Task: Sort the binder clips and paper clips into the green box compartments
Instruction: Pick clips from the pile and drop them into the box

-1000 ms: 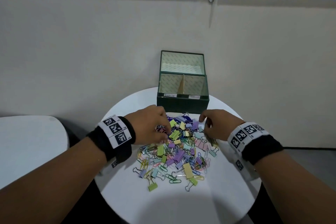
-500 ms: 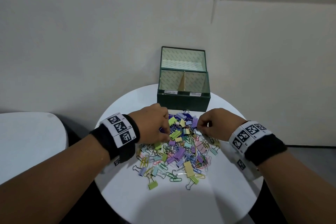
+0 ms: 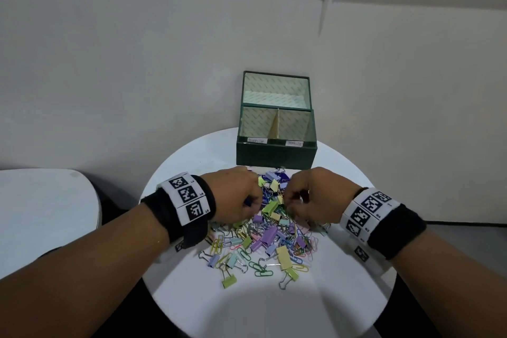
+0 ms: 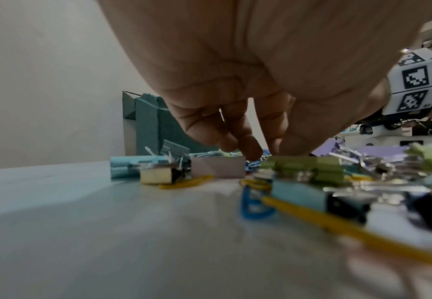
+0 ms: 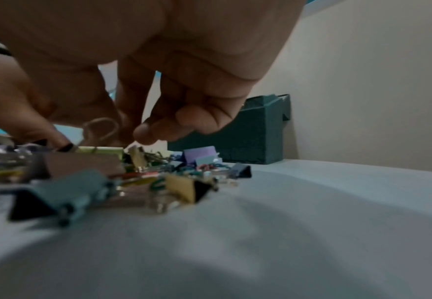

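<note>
Pastel-coloured clips [image 3: 270,239], binder and paper kinds mixed in one heap, are lying on the round white table [image 3: 192,296], with both hands working at the heap's far edge. The left hand [image 3: 236,195] is hovering knuckles-up, fingers [image 4: 245,141] curling down so their tips are touching the clips; something dark blue is showing under the thumb, but whether it is pinched I cannot tell. The right hand [image 3: 312,195] is bending its fingers [image 5: 158,129] over the pile, thumb and forefinger appearing to be pinching a binder clip's wire handle [image 5: 99,129]; blur is leaving this uncertain. Black wristbands [image 3: 189,208] with white coded tags are wrapping both wrists. The green box [image 3: 277,143] is standing open just beyond the heap, lid upright against the wall; a divider [image 3: 275,125] is splitting it into left and right compartments, each carrying a small white label [image 3: 257,140] on the front rim. A second white table [image 3: 41,217] is sitting at the left.
</note>
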### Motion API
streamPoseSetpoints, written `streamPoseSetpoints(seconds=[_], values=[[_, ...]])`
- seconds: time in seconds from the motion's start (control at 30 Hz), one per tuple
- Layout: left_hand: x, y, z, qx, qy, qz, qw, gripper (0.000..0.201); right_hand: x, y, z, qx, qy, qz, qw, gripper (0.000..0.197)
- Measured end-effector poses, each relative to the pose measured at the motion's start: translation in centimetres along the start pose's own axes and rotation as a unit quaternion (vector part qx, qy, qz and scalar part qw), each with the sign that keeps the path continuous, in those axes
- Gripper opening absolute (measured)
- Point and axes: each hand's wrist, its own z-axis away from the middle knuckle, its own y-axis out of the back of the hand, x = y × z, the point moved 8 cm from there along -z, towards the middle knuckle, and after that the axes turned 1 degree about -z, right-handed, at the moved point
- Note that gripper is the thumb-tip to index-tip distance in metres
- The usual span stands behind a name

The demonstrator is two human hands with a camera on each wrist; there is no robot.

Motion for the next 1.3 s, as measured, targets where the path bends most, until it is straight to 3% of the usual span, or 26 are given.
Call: streamPoseSetpoints(seconds=[0.17, 0.3, 0.4, 0.53, 0.87, 1.0, 1.13, 1.3], values=[[-0.9, 1.4, 0.3, 0.052, 0.059, 0.04, 0.996, 0.009, 0.6, -0.9, -0.6, -0.032, -0.017, 0.05, 0.998, 0.021], [-1.6, 2.2, 0.7, 0.091, 0.083, 0.067, 0.99, 0.012, -0.7, -1.1, -0.8, -0.057, 0.009, 0.075, 0.996, 0.036], [-1.8, 2.4, 0.6, 0.106, 0.086, 0.079, 0.987, 0.033, -1.6, -1.8, -1.1, -0.075, 0.025, 0.059, 0.995, 0.025], [-2.2, 1.9, 0.2, 0.073, 0.103, 0.071, 0.989, 0.031, -1.7, -2.2, -1.3, -0.075, 0.011, 0.035, 0.997, 0.01], [-2.2, 1.2, 0.2, 0.022, 0.127, 0.051, 0.99, 0.021, -2.1, -0.5, -1.2, 0.001, 0.021, 0.02, 1.0, 0.012], [-2.4, 0.5, 0.4, -0.005, 0.13, 0.019, 0.991, 0.011, -2.3, -1.5, -0.7, -0.049, 0.027, 0.052, 0.997, 0.012], [-2.1, 0.3, 0.5, -0.032, 0.116, 0.026, 0.992, 0.025, -2.5, -1.6, -0.7, -0.06, 0.04, 0.08, 0.994, 0.037], [-1.4, 0.0, 0.2, -0.034, 0.087, 0.03, 0.995, 0.027, -3.0, -1.9, -0.8, -0.062, 0.07, 0.093, 0.991, 0.028]])
